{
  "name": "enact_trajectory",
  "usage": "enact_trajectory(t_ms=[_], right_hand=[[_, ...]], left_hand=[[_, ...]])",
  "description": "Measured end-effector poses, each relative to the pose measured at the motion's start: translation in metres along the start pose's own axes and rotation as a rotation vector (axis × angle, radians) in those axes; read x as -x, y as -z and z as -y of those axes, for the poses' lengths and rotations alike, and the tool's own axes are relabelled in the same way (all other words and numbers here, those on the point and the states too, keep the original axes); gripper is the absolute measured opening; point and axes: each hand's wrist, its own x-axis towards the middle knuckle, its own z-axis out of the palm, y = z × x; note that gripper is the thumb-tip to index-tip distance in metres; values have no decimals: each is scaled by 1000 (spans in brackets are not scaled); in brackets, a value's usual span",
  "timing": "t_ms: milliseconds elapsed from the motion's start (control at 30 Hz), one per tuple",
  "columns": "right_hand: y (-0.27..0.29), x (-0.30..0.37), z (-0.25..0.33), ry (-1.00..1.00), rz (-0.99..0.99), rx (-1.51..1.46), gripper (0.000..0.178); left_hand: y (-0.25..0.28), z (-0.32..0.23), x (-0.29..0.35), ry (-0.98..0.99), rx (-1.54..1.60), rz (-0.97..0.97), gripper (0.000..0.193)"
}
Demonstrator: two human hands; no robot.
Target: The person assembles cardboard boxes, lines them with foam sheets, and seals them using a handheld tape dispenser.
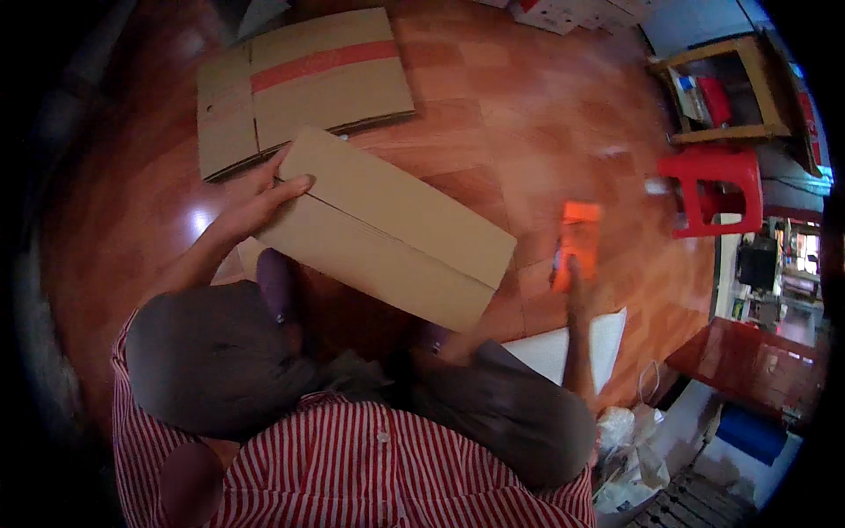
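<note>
A long brown cardboard box point(396, 224) lies tilted across the space in front of my knees, its two top flaps meeting along a seam. My left hand point(273, 194) grips its upper left end, thumb on top of the flap. Away to the right of the box, my right hand point(575, 271) is wrapped around what looks like an orange tape dispenser point(581, 231), held over the floor. Motion smears both the hand and this tool, so fine detail is lost.
Flattened cardboard boxes point(326, 84) lie stacked beyond the box. A white sheet point(607, 339) is on the tiled floor by my right forearm, with clear plastic bags point(635, 458) nearer. A red plastic stool point(715, 189) and a wooden frame point(748, 88) stand at right.
</note>
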Motion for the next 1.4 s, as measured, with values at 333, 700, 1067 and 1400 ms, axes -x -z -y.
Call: enact_trajectory(t_ms=[333,700,1067,1400], right_hand=[[-76,53,214,-51,979,-206,37],[-95,41,202,-6,1110,120,40],[-95,50,213,61,1148,19,40],[-96,46,226,41,1114,197,40]], left_hand=[[1,3,-5,-112,43,74,67],[14,-29,2,-583,-427,-240,55],[-26,-52,3,-55,497,416,25],[-22,-56,9,-238,145,52,12]])
